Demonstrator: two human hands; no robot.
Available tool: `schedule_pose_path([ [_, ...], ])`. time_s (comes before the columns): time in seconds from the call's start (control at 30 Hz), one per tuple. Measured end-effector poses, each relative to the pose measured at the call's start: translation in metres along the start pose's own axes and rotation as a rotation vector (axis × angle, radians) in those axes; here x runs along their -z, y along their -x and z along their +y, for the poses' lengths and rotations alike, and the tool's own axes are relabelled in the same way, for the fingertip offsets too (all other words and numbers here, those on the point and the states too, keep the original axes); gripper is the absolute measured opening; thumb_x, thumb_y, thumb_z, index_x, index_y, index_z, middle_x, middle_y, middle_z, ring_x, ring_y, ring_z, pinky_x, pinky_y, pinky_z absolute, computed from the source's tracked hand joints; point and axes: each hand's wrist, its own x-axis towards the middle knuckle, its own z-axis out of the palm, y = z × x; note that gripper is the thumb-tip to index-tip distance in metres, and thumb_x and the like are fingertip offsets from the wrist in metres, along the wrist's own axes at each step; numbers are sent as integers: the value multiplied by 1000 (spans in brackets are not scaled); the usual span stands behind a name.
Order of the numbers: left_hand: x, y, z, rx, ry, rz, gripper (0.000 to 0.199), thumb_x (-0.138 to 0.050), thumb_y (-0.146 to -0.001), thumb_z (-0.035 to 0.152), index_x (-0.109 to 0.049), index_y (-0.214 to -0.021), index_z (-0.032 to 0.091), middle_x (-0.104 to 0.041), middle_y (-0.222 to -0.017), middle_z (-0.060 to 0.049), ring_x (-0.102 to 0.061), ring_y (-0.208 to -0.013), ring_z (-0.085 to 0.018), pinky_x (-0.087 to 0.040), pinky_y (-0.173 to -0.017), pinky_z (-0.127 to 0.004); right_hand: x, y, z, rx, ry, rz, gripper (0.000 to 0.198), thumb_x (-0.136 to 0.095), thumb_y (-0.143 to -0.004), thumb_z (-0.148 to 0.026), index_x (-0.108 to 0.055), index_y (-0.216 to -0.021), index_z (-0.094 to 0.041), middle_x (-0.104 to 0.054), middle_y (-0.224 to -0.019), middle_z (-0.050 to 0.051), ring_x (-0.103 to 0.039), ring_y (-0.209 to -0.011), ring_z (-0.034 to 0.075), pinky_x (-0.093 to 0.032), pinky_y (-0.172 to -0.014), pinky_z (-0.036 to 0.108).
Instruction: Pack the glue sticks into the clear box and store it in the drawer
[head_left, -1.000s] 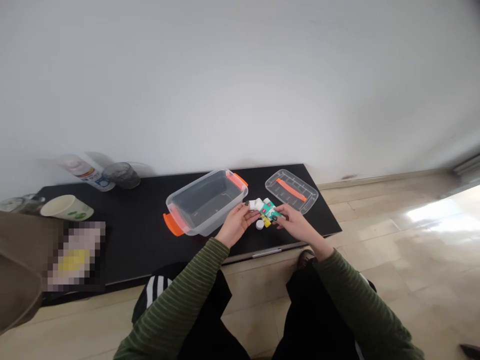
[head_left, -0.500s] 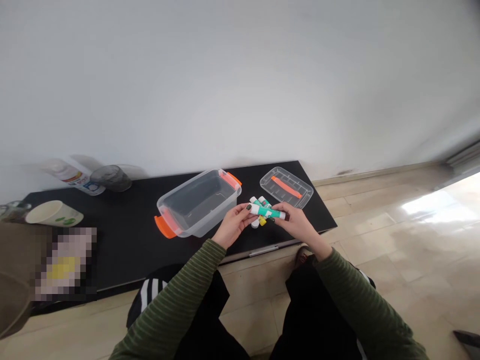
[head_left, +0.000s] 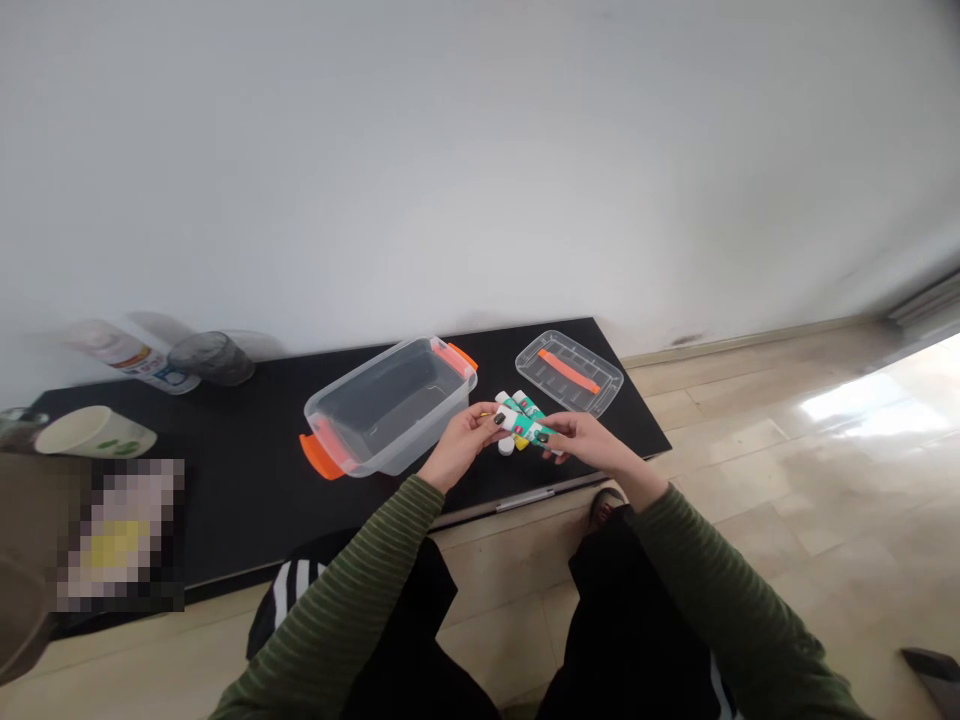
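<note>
A green-and-white glue stick [head_left: 523,427] is held level between my two hands, above the black table. My left hand [head_left: 466,440] pinches its white left end, and my right hand [head_left: 589,443] grips the other end, partly covering it. Beneath and just behind it lie several more glue sticks [head_left: 526,404], some with green labels, one showing yellow; they are partly hidden. Left of my hands stands a clear plastic box [head_left: 427,440] with orange latches, uncovered, with nothing visible inside. Its clear lid [head_left: 611,392], with an orange handle, lies flat behind my right hand.
On the table's [head_left: 247,480] left part are a paper cup [head_left: 94,430], a dark glass [head_left: 214,357] and a white spray can [head_left: 139,358] by the wall. A pixelated patch covers something at the front left. Tiled floor [head_left: 750,450] lies to the right.
The glue stick has been rolled so a red logo now shows on its label, and its right end tilts slightly lower. Both hands keep hold of it. The view has shifted a little.
</note>
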Motion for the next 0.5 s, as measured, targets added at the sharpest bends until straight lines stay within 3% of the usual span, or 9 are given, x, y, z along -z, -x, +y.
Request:
schedule_pose_path([
  [0.07, 1, -3, -3, 7, -96, -21, 42, -78, -76, 42, -66, -103, 12, -73, -99, -10, -69, -92, -19, -53, -93, -38, 4, -2, -1, -14, 65, -72, 42, -69, -80, -46, -71, -111, -17, -74, -88, 4, -70, -75, 17, -53, -63, 25],
  [0.13, 2, -4, -7, -17, -245, 29, 42, -73, -80, 40, -63, -112, 13, -73, -103, -11, -69, -92, -20, -54, -88, -38, 10, -7, 0, 10, 252, -45, 35, -66, -84, -43, -72, -106, -18, -74, -87, 3, -69, -77, 17, -52, -68, 26],
  [0.27, 6, -1, -16, -144, -780, 188, 38, -70, -80, 28, -61, -116, 19, -69, -110, -9, -66, -80, -18, -53, -81, -36, 28, -25, 7, -71, 721, 256, 25, -60, -88, -36, -73, -104, -21, -75, -96, 4, -67, -91, 20, -47, -78, 27],
  [0.37, 5, 4, -23, -180, -1119, 93, 26, -66, -81, 22, -64, -107, 19, -63, -113, -8, -63, -75, -17, -52, -80, -35, 35, -38, 15, -211, 869, 410, 30, -58, -90, -37, -71, -111, -20, -74, -107, 9, -66, -102, 24, -46, -79, 28],
  [0.5, 0, 6, -31, -181, -1364, 6, 27, -59, -86, 20, -63, -112, 20, -58, -115, -9, -63, -92, -21, -50, -85, -35, 30, -49, 21, -280, 961, 417, 34, -57, -89, -39, -67, -114, -20, -71, -112, 11, -65, -106, 27, -47, -79, 31],
])
